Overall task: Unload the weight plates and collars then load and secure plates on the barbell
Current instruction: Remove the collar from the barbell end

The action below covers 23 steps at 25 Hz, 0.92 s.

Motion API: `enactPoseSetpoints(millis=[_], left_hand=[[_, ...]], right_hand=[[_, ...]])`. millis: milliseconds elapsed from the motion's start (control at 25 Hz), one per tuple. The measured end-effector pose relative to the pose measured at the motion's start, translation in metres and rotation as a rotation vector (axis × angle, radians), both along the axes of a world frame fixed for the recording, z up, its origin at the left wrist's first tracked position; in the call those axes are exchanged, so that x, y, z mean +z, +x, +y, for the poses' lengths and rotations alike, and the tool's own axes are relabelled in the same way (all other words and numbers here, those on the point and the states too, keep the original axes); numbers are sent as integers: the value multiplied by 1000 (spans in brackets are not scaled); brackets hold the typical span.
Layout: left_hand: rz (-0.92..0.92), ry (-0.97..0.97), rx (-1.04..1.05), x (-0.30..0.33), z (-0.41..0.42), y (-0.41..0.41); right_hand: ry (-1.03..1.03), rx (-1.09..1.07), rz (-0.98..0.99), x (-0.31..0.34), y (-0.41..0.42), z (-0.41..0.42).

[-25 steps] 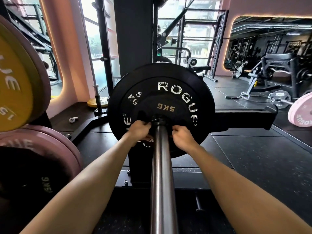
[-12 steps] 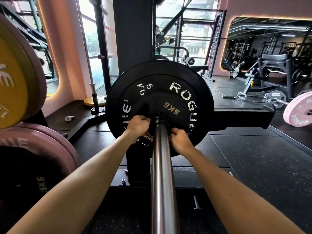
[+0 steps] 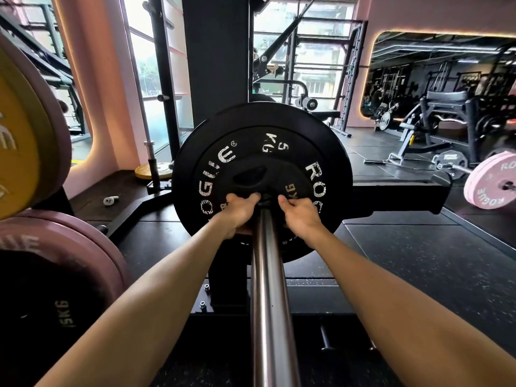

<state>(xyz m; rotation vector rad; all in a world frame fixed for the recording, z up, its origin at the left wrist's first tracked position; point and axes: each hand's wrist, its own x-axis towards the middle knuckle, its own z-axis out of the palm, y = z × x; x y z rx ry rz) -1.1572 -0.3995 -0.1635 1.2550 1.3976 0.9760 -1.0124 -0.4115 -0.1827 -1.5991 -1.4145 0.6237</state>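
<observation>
The black 5 kg Rogue plate (image 3: 261, 180) is turning on the barbell sleeve (image 3: 268, 289): a second ago the word ROGUE was arching over the top of the hub, and now it is running down the right side, with the "5 KG" mark sitting near the top. My hands are riding with it, both a little higher against the hub than before.

I am reaching both arms straight out, forearms converging on either side of the sleeve. My left hand (image 3: 237, 212) is curling its fingers over the small dark piece at the plate's centre, knuckles up, thumb side against the sleeve. My right hand (image 3: 300, 212) is pinching at the same spot from the other side, fingertips bent inward toward the bar. Whether that piece is a collar or the plate's own hub, I cannot tell, as my fingers are covering it.

The plate is sitting upright on the sleeve, well out along it from me. To my left, a yellow plate (image 3: 19, 141) and a pink plate (image 3: 69, 247) are standing stored. Off to the right, a pink Rogue plate (image 3: 491, 181) is resting on another barbell on the floor.
</observation>
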Motion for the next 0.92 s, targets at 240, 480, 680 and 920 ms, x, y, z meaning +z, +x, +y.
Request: enactPoseSetpoints(millis=[240, 480, 680, 920], left_hand=[[126, 82, -4, 0, 5, 2], [91, 18, -24, -1, 0, 8], [-42, -45, 35, -9, 2, 12], [-187, -50, 11, -18, 13, 8]], right_hand=[[-49, 22, 47, -3, 4, 3], [-129, -30, -368, 34, -18, 0], [-102, -93, -650, 37, -31, 6], [-2, 8, -776, 47, -32, 5]])
